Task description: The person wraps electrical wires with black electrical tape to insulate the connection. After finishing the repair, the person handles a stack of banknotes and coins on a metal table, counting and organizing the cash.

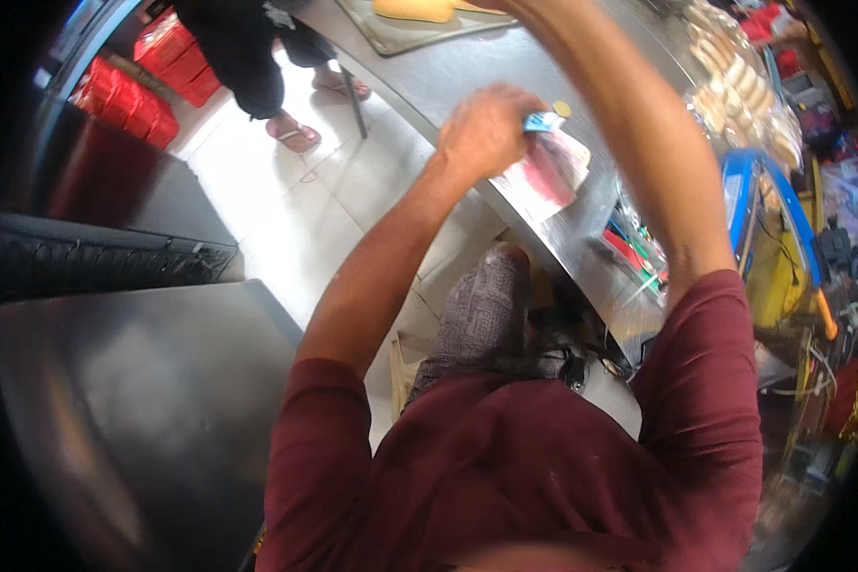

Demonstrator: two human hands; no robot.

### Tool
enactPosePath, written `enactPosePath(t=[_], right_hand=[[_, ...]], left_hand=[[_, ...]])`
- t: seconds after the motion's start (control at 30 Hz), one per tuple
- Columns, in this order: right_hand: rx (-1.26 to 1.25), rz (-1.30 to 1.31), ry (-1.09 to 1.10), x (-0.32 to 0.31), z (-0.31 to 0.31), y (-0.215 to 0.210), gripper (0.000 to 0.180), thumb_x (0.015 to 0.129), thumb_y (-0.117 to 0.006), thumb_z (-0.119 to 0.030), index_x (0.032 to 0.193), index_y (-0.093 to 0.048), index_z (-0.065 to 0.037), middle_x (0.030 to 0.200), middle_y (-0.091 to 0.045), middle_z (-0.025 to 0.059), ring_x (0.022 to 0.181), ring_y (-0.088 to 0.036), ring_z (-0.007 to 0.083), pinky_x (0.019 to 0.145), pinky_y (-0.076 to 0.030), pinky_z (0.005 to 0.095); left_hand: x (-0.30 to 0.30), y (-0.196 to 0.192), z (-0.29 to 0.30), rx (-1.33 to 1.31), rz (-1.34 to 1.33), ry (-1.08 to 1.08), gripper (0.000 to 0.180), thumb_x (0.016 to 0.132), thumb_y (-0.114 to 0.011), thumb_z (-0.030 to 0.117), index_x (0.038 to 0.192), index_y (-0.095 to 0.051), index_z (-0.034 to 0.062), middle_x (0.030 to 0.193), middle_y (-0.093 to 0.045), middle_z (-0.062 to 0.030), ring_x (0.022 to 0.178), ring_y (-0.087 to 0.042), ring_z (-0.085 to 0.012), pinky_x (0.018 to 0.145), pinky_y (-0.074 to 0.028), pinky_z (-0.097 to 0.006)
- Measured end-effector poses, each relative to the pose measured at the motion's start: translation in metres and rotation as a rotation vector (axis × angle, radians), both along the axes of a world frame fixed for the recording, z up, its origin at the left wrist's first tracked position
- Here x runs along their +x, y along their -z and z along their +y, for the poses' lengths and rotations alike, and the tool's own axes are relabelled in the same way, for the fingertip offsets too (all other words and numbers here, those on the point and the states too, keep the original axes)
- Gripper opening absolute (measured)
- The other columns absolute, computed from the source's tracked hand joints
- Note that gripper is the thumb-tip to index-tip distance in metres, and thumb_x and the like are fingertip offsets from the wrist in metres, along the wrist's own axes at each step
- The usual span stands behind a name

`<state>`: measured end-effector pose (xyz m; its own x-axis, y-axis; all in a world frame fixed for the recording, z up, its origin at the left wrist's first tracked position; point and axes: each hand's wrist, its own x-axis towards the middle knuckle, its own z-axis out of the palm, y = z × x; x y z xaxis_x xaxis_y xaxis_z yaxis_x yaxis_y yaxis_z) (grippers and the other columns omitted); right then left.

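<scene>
One long steel counter (467,71) is carrying the work. At its near edge the left hand (486,129) is clamping a clear packet with pink contents (553,172), seemingly mid-sealing or mid-sorting; next it likely needs a steady grip. The right arm is reaching up out of view, so its hand cannot be judged.

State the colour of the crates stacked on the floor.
Red crates, clearest at the head view's upper left.

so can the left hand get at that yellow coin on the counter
Probably yes: the left hand grips a packet right beside the coin on the steel counter, nothing between, though its fingers are full.
</scene>
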<state>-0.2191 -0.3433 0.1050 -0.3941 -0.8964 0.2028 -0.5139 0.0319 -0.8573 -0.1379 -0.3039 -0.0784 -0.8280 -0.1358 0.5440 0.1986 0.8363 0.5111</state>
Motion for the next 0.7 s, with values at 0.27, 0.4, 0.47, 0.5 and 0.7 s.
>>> enactPosePath(t=[0.27, 0.4, 0.47, 0.5, 0.7], right_hand=[[0.631, 0.087, -0.022, -0.032, 0.223, 0.022, 0.039, 0.104, -0.065, -0.040, 0.079, -0.069, -0.010, 0.066, -0.061, -0.0058, 0.057, -0.046, 0.0057, 0.052, -0.034, 0.0261], [0.574, 0.107, -0.067, -0.035, 0.237, 0.076, 0.034, 0.099, -0.070, -0.035, 0.090, -0.076, -0.003, 0.069, -0.066, 0.0005, 0.066, -0.059, 0.0111, 0.063, -0.048, 0.0318], [0.657, 0.308, 0.078, -0.032, 0.235, 0.081, 0.036, 0.097, -0.072, -0.036, 0.094, -0.078, -0.001, 0.072, -0.069, 0.0045, 0.072, -0.065, 0.0135, 0.069, -0.052, 0.0341], [0.616, 0.422, 0.141, -0.040, 0.238, 0.091, 0.037, 0.097, -0.072, -0.037, 0.094, -0.078, 0.000, 0.074, -0.070, 0.0050, 0.072, -0.065, 0.0137, 0.069, -0.052, 0.0341], [0.469, 0.070, 0.278, -0.053, 0.251, 0.080, 0.037, 0.102, -0.067, -0.044, 0.081, -0.064, -0.014, 0.067, -0.053, -0.0054, 0.058, -0.040, 0.0040, 0.050, -0.027, 0.0250]], left_hand=[[0.007, -0.012, 0.006, 0.078, -0.044, -0.041, 0.032, 0.086, -0.072, 0.008, 0.117, -0.076, 0.0127, 0.115, -0.074, -0.0110, 0.110, -0.068, -0.0334, 0.096, -0.054, -0.044], [0.005, -0.009, 0.005, 0.036, -0.030, -0.045, 0.030, 0.084, -0.077, 0.013, 0.114, -0.076, 0.0114, 0.109, -0.075, -0.0127, 0.109, -0.068, -0.0334, 0.093, -0.055, -0.045], [0.008, -0.014, 0.005, 0.061, -0.069, -0.029, 0.033, 0.086, -0.072, 0.008, 0.118, -0.075, 0.0116, 0.114, -0.074, -0.0128, 0.111, -0.068, -0.0343, 0.095, -0.054, -0.044], [0.009, -0.016, 0.006, 0.075, -0.088, -0.020, 0.035, 0.086, -0.069, 0.005, 0.120, -0.075, 0.0117, 0.116, -0.074, -0.0129, 0.112, -0.067, -0.0348, 0.096, -0.053, -0.044], [0.010, -0.005, 0.004, 0.026, -0.015, -0.085, 0.030, 0.087, -0.075, 0.014, 0.118, -0.076, 0.0131, 0.109, -0.075, -0.0130, 0.107, -0.069, -0.0346, 0.093, -0.055, -0.045]])
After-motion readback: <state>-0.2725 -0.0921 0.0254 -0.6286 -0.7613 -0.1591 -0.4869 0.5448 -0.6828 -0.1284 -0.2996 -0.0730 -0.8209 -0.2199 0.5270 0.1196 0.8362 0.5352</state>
